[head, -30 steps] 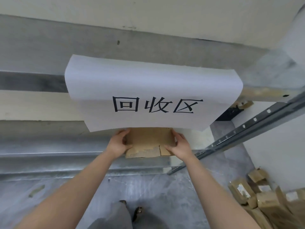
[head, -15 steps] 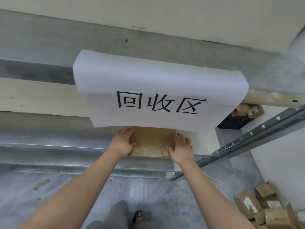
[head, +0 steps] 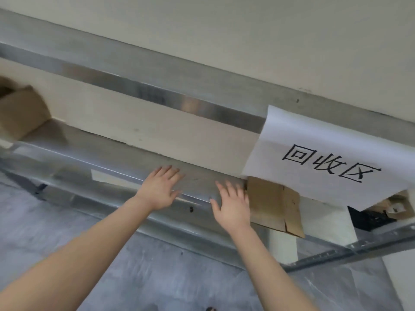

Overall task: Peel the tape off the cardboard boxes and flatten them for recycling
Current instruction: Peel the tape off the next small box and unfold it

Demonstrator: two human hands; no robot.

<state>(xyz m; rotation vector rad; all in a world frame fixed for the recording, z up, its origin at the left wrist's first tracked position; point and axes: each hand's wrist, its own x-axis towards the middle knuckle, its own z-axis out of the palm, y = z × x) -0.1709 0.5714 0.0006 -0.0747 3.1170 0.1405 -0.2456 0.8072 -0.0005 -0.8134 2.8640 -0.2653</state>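
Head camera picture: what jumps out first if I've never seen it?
The big white paper sign with black writing hangs at the right. Under it a flat cardboard lies on the metal shelf. In the middle, the left hand and right hand spread open.

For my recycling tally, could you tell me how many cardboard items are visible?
3: flattened cardboard on the shelf under the sign; left box at the shelf's far end; right box partly behind the sign. Others may be hidden.

White paper sign (head: 292,135) hangs over metal shelf (head: 112,158) — grey floor (head: 168,270) below.
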